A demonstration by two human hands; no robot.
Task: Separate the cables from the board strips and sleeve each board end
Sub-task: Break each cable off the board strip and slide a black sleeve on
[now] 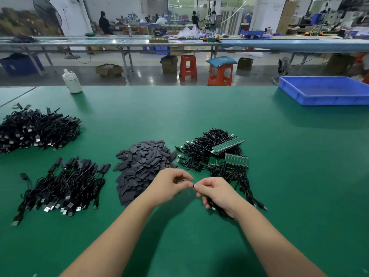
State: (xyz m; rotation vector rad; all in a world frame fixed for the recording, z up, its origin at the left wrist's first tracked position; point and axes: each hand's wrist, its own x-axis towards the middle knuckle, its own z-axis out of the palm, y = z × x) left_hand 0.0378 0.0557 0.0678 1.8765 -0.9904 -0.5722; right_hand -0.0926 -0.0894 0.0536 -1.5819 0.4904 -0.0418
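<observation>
A matte green counter (pixel 199 108) spreads wide under everything. At its far right sits a shallow blue plastic tray (pixel 323 90); what lies in it cannot be seen past its wall. Far left lies a big tangled heap of black cables (pixel 36 130), with a smaller heap (pixel 63 186) nearer, its silver plugs fanned toward the front and its board ends already sleeved. In the middle rests a mound of flat, dark grey sleeves (pixel 141 166). Just right of it, thin black unsorted cables (pixel 209 148) coil around green board strips (pixel 229 145), ridged like combs. A white plastic bottle (pixel 71 81) stands at the far left edge.

The left hand (pixel 169 185) is curled, thumb and forefinger pinching something small and dark, perhaps a cable tip, at the point where it meets the right hand (pixel 216 193). The right hand pinches the same spot while its other fingers wrap a bundle of cables (pixel 247 190) trailing back to the strips.
</observation>
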